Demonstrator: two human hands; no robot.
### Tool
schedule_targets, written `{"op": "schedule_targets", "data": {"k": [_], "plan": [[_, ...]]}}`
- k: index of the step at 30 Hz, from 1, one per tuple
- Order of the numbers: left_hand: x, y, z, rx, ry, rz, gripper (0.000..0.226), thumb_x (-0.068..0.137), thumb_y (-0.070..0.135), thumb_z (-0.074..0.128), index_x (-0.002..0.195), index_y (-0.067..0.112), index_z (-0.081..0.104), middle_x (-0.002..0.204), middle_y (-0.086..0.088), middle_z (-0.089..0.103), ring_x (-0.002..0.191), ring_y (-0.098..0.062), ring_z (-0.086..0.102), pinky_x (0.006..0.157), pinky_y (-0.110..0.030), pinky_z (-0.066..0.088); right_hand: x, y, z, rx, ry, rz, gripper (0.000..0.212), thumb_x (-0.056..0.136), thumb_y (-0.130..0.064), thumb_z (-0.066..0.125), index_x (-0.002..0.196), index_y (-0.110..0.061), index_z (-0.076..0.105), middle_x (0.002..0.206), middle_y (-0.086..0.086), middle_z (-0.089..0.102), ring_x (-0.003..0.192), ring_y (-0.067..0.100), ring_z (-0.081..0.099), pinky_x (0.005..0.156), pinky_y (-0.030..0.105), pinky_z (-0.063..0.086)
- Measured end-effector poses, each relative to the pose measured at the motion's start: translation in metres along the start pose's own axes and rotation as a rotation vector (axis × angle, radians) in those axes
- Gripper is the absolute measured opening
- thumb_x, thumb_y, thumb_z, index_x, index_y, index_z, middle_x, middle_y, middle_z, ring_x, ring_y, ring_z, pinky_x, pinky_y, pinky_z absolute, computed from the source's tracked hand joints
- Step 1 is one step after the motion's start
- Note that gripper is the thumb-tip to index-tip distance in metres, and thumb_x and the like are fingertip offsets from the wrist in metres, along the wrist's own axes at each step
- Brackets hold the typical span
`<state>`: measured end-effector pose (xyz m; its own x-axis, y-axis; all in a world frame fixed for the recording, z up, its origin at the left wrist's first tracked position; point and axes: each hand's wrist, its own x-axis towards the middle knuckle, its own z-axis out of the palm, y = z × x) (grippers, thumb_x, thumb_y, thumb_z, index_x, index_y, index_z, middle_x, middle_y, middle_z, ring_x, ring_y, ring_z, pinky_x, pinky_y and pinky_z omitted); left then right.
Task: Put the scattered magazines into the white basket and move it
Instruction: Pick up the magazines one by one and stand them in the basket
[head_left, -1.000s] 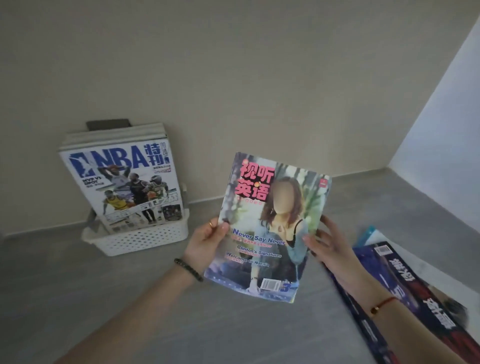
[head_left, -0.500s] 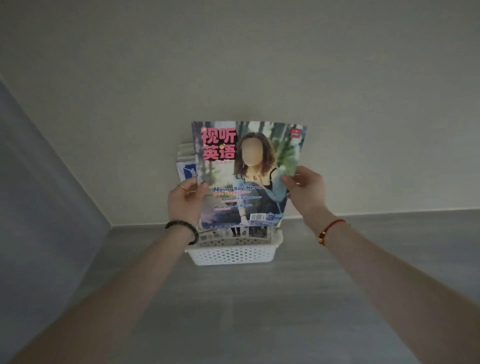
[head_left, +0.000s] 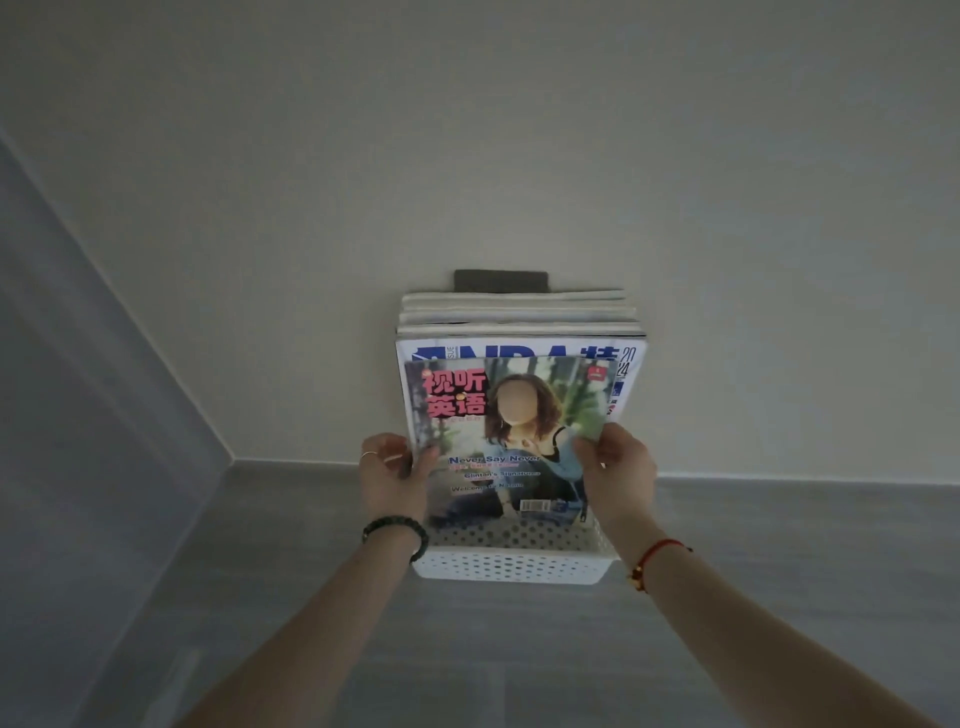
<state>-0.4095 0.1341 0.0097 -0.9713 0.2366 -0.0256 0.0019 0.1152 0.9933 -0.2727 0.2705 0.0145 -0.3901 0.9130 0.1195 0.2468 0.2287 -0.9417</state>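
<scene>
While both hands grip its side edges, left hand (head_left: 390, 475) and right hand (head_left: 618, 470), the magazine (head_left: 506, 441) stands upright, long axis vertical, cover toward camera. Its lower edge sits inside the basket (head_left: 506, 566), fronting the stack (head_left: 519, 317) by the wall.

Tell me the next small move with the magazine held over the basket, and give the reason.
Probably lower the English-learning magazine straight down and let go. Left hand and right hand hold its side edges, upright in front of the NBA magazine. Its bottom edge appears to sit just above the white basket floor, where a free strip shows at the front.
</scene>
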Motion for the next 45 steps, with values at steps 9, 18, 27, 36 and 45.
{"op": "schedule_targets", "data": {"k": [9,18,27,36,45], "plan": [[-0.006,-0.001,0.016,0.192,-0.267,-0.059,0.058,0.095,0.019,0.035,0.143,0.013,0.005,0.136,-0.006,0.041,0.128,-0.025,0.038,0.100,-0.034,0.032,-0.012,0.000,0.011,0.019,-0.157,0.076,0.094,0.082,-0.003,0.059,0.145,-0.020,-0.008,0.156,0.001,0.003,0.142,0.021,0.007,0.100,0.024,0.011],[-0.053,0.003,0.006,0.298,-0.110,-0.038,0.054,0.092,0.031,0.041,0.139,0.010,0.025,0.137,-0.019,0.045,0.115,-0.035,0.051,0.095,-0.046,0.042,-0.016,0.016,-0.081,0.072,-0.222,0.139,0.084,0.085,-0.002,0.056,0.146,-0.023,0.002,0.155,0.002,0.014,0.139,0.021,0.023,0.097,0.031,0.035],[-0.183,0.011,0.062,0.347,-0.387,0.048,0.049,0.094,0.030,0.037,0.136,0.005,0.031,0.144,-0.015,0.035,0.131,-0.030,0.034,0.109,-0.043,0.029,-0.093,0.070,-0.271,0.051,0.020,0.243,0.074,0.083,0.005,0.056,0.144,-0.014,0.018,0.150,0.009,0.027,0.131,0.026,0.037,0.088,0.031,0.039],[-0.342,-0.016,0.165,0.403,-0.925,0.060,0.049,0.094,0.031,0.038,0.138,0.013,0.027,0.149,-0.004,0.027,0.137,-0.019,0.027,0.113,-0.031,0.019,-0.204,0.153,-0.438,-0.204,0.094,0.283,0.070,0.070,-0.013,0.075,0.129,-0.030,0.040,0.119,-0.004,0.050,0.109,-0.005,0.051,0.096,0.013,0.035],[-0.447,-0.051,0.213,0.710,-1.372,0.616,0.070,0.085,0.024,0.055,0.142,0.014,0.015,0.152,-0.006,0.019,0.139,-0.014,0.020,0.103,-0.008,0.005,-0.254,0.215,-0.521,-0.608,0.045,0.492,0.091,0.066,-0.046,0.074,0.139,-0.019,0.026,0.146,0.008,0.033,0.130,0.027,0.037,0.105,0.042,0.036]]}}
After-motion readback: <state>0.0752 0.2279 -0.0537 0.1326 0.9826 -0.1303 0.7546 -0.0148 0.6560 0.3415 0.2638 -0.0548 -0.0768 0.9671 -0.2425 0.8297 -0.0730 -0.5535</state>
